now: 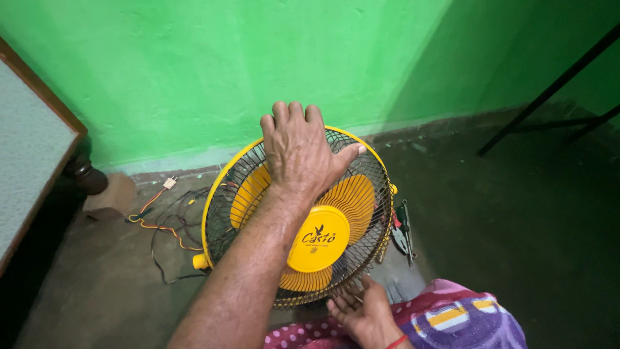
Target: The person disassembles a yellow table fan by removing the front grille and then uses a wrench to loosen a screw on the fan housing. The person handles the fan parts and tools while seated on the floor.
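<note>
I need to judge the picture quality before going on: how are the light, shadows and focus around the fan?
Head view: the green wall is brightly lit on the left, with a broad shadow over its right part; the floor is dim and low in detail; the fan and left hand are sharp and evenly lit, no glare; the right hand at the lower rim is slightly soft.

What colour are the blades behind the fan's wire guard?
Yellow-orange blades, matching the round centre cap; the head view shows them through the black guard.

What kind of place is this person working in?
Probably a home room used for repairs, worked at floor level: a bare dark floor, a painted green wall, and loose wires and pliers beside the yellow fan.
</note>
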